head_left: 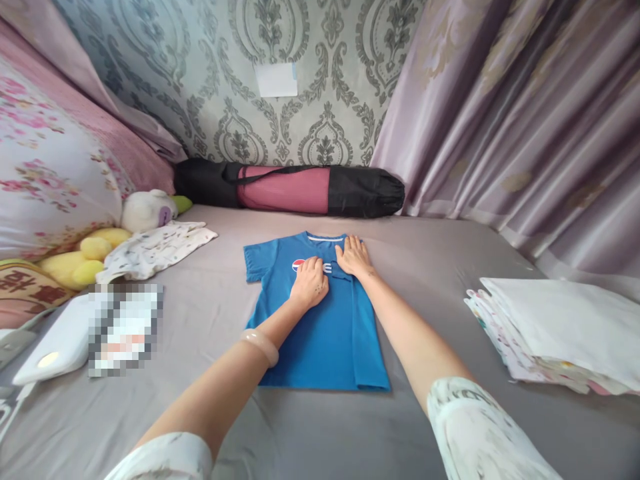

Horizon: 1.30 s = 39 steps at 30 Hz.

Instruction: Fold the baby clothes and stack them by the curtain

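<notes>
A blue short-sleeved T-shirt (pixel 320 347) lies spread on the grey bed sheet, its collar pointing away from me. Its right side is folded inward, with that sleeve lying over the chest and partly covering the print. My left hand (pixel 310 283) rests on the middle of the chest, fingers curled down on the fabric; the fingertips are hidden. Flat on the folded right shoulder beside the collar lies my right hand (pixel 354 257), its fingers stretched out. The left sleeve of the shirt extends outward.
A black and pink rolled bag (pixel 283 190) lies along the wall. Folded white cloths (pixel 565 327) are stacked at right. On the left are a plush toy (pixel 147 210), a patterned cloth (pixel 157 248), a white device (pixel 65 337) with a cable, and a blurred item (pixel 127 330).
</notes>
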Each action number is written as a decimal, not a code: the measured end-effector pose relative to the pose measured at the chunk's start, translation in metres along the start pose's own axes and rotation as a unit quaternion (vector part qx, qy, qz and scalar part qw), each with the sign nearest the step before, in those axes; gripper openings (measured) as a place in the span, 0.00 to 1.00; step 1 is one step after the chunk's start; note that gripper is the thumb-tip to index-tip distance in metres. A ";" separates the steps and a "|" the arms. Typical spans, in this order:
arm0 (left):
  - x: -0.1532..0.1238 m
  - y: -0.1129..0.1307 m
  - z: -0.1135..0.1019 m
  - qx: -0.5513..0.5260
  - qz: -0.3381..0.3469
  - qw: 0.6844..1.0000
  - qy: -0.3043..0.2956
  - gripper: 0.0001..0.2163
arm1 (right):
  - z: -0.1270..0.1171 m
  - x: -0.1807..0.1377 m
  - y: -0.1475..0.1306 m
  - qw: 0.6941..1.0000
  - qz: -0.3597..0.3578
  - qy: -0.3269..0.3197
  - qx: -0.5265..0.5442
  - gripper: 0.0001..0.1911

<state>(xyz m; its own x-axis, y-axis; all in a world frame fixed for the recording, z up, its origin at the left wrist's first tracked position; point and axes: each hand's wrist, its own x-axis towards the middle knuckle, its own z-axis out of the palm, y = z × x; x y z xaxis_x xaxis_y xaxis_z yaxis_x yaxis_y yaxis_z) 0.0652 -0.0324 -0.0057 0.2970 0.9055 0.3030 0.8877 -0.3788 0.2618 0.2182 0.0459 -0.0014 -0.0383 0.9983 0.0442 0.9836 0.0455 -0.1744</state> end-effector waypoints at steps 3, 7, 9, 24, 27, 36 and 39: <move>0.000 0.001 -0.001 -0.008 -0.004 1.000 -0.004 0.16 | -0.002 0.002 0.001 1.000 -0.002 0.001 0.015 0.35; 0.001 0.001 -0.003 -0.012 -0.010 1.000 -0.010 0.15 | -0.016 -0.009 0.005 0.999 -0.006 -0.011 0.047 0.33; 0.001 0.001 -0.003 -0.010 -0.011 1.000 -0.013 0.14 | -0.021 -0.026 0.006 0.999 -0.018 -0.007 0.044 0.33; 0.000 0.001 -0.004 -0.003 -0.019 1.000 -0.022 0.14 | -0.011 -0.093 -0.005 0.998 -0.049 -0.016 0.039 0.34; 0.000 0.001 -0.005 -0.003 -0.018 1.000 -0.023 0.14 | -0.019 -0.119 -0.006 0.996 -0.073 -0.018 0.046 0.35; 0.001 0.001 -0.004 0.008 -0.012 1.000 -0.015 0.14 | -0.012 -0.155 -0.013 0.994 -0.101 -0.026 0.038 0.36; -0.001 0.003 -0.009 0.032 0.005 0.999 0.011 0.14 | -0.017 -0.159 -0.012 0.993 -0.105 -0.026 0.051 0.36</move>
<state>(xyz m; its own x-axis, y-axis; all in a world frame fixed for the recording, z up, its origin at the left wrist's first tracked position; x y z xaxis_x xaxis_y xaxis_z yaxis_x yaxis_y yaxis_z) 0.0646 -0.0360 0.0036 0.2979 0.8974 0.3256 0.9057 -0.3734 0.2006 0.2152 -0.1139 0.0107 -0.2526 0.9667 0.0405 0.9301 0.2541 -0.2652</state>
